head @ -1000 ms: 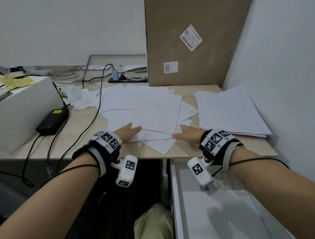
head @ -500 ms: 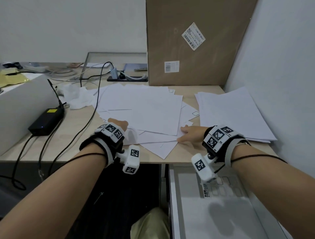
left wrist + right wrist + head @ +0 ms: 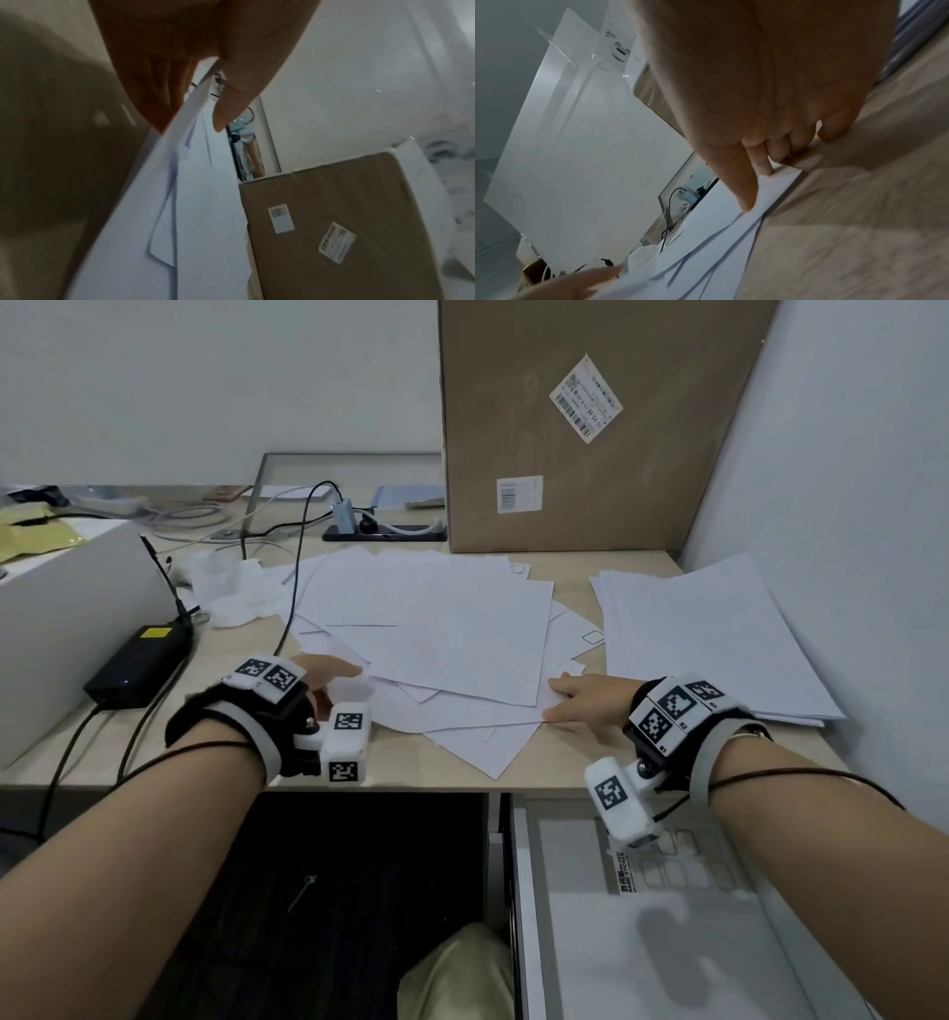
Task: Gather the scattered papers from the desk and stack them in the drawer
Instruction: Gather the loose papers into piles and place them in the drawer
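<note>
Several loose white papers [image 3: 436, 634] lie fanned across the middle of the desk [image 3: 565, 752]. My left hand [image 3: 334, 677] is at their left edge. In the left wrist view its thumb [image 3: 231, 97] lies over the papers [image 3: 195, 182] and its fingers [image 3: 159, 91] under them, pinching the edge. My right hand [image 3: 565, 701] is at the pile's near right corner. Its thumb [image 3: 741, 188] presses on the top sheet [image 3: 718, 223], with curled fingers [image 3: 765, 162] at the edge. The open drawer [image 3: 529, 891] is below, at the front right.
A neat paper stack [image 3: 703, 634] lies at the right by the wall. A tall cardboard box [image 3: 590, 428] stands behind. At the left are a black power adapter [image 3: 138, 665], cables [image 3: 292, 588], crumpled tissue [image 3: 231, 593] and a white box [image 3: 67, 618]. A sticker sheet [image 3: 667, 865] lies in the drawer.
My left hand slid left off the top of the papers to their left edge and took hold there. My right hand stayed at the right corner.
</note>
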`<control>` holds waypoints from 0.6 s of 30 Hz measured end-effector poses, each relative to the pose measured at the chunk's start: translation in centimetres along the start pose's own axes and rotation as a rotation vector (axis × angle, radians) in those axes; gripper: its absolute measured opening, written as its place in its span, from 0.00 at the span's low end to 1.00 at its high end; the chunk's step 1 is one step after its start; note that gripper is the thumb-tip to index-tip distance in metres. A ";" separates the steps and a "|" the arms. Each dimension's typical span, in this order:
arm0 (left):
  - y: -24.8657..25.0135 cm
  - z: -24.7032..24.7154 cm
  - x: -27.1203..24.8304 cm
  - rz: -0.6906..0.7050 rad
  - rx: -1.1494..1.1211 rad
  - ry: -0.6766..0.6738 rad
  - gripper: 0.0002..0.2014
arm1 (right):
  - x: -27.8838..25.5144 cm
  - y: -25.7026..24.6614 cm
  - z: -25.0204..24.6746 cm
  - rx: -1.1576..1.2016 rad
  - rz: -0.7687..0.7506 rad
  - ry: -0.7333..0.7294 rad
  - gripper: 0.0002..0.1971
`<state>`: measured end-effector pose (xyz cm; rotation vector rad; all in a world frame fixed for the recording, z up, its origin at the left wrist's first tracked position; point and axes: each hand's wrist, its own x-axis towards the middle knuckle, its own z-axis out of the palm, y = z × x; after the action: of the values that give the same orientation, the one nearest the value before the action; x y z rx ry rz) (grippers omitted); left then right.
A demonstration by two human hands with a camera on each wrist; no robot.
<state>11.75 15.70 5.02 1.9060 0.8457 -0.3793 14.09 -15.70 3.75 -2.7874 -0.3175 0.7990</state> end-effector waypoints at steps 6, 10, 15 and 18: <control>-0.3 1.3 0.1 0.067 -0.169 -0.124 0.18 | 0.4 2.2 0.2 0.664 -0.018 0.082 0.32; 0.4 3.2 1.6 0.119 -0.255 -0.044 0.14 | 0.2 3.4 0.1 1.378 0.044 0.195 0.12; 2.2 3.7 0.1 0.059 -0.055 -0.110 0.19 | 0.4 3.1 -1.4 1.253 0.142 0.315 0.05; 2.8 3.4 1.1 0.099 -0.007 -0.118 0.16 | 1.6 2.9 -2.2 1.024 0.228 0.376 0.10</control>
<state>14.79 12.36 4.60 1.8915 0.6714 -0.4228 17.01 -18.32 3.96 -1.9244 0.3874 0.2992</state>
